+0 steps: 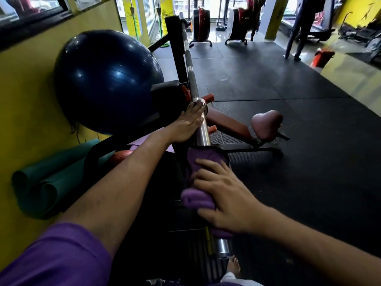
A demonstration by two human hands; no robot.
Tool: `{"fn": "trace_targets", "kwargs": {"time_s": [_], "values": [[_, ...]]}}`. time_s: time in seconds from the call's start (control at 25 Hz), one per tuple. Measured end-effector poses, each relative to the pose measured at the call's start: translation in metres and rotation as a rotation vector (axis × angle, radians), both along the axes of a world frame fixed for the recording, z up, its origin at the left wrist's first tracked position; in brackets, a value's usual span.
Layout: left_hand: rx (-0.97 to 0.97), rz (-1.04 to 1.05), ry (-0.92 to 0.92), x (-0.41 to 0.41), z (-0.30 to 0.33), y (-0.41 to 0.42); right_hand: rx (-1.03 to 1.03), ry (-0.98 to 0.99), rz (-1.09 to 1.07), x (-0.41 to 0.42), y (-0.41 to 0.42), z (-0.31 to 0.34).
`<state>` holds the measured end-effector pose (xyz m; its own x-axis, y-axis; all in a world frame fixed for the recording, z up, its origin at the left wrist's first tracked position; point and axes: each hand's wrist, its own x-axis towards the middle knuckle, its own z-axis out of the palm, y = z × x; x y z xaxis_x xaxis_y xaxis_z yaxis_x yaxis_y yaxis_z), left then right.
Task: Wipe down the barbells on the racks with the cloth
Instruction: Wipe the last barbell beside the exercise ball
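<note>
A steel barbell (203,131) lies on a black rack (175,50) and runs away from me toward the windows. A purple cloth (198,164) is wrapped around the near sleeve of the bar. My right hand (222,195) grips the cloth around the bar, fingers curled over it. My left hand (188,124) rests with straight fingers against the bar's left side, fingertips near the sleeve collar. The bar's near end (223,245) shows below the cloth.
A large dark blue exercise ball (107,79) leans on the yellow wall at left, with a rolled green mat (49,182) below it. A red padded bench (247,126) stands under the bar. A person's legs (296,27) stand at the back right on black floor mats.
</note>
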<state>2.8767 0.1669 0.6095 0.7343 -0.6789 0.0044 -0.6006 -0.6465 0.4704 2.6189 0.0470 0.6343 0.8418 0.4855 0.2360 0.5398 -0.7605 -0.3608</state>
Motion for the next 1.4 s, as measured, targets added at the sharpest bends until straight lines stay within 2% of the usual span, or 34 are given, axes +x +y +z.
{"fn": "trace_targets", "kwargs": {"time_s": [0.12, 0.24, 0.36, 0.44, 0.52, 0.6, 0.64, 0.72, 0.76, 0.84, 0.88, 1.04, 1.2, 1.24, 1.32, 1.4], "values": [[-0.01, 0.012, 0.011, -0.008, 0.005, -0.007, 0.326, 0.069, 0.067, -0.013, -0.02, -0.015], [-0.035, -0.019, -0.013, -0.001, 0.003, -0.01, 0.408, 0.109, -0.125, 0.048, -0.014, -0.018], [0.055, -0.073, -0.07, -0.002, 0.004, -0.008, 0.238, 0.179, -0.231, 0.081, -0.008, -0.004], [0.063, -0.056, -0.067, -0.002, 0.007, -0.009, 0.101, 0.061, -0.162, 0.062, -0.005, -0.006], [0.045, -0.004, -0.046, -0.003, 0.008, -0.012, 0.122, -0.013, -0.009, 0.027, -0.008, -0.011], [0.033, 0.02, -0.011, -0.006, 0.008, -0.014, 0.398, 0.07, 0.086, 0.002, -0.021, -0.021], [0.029, 0.014, -0.003, -0.004, 0.005, -0.013, 0.596, 0.109, 0.033, -0.002, -0.028, -0.026], [0.028, 0.002, -0.004, -0.004, 0.004, -0.009, 1.024, 0.22, -0.304, 0.002, -0.039, -0.034], [0.025, 0.002, -0.003, -0.004, 0.005, -0.009, 1.266, 0.348, -0.466, 0.012, -0.04, -0.035], [0.012, 0.007, 0.02, -0.006, 0.007, -0.01, 1.638, 0.684, -0.588, 0.046, -0.036, -0.035], [0.01, 0.009, 0.015, -0.005, 0.008, -0.011, 1.732, 0.789, -0.602, 0.063, -0.029, -0.03], [0.067, 0.008, -0.017, -0.006, 0.014, -0.02, 1.766, 0.925, -0.474, 0.063, 0.004, -0.016], [0.064, 0.028, -0.026, -0.005, 0.012, -0.025, 1.698, 1.048, -0.395, -0.003, 0.006, -0.038], [0.065, 0.032, -0.021, -0.004, 0.011, -0.024, 1.667, 1.03, -0.475, -0.01, 0.005, -0.042], [0.063, 0.019, -0.017, -0.004, 0.011, -0.022, 1.583, 0.956, -0.499, 0.003, -0.002, -0.039], [0.044, 0.009, 0.006, -0.007, 0.012, -0.023, 1.557, 0.806, -0.518, 0.031, -0.004, -0.021]]}}
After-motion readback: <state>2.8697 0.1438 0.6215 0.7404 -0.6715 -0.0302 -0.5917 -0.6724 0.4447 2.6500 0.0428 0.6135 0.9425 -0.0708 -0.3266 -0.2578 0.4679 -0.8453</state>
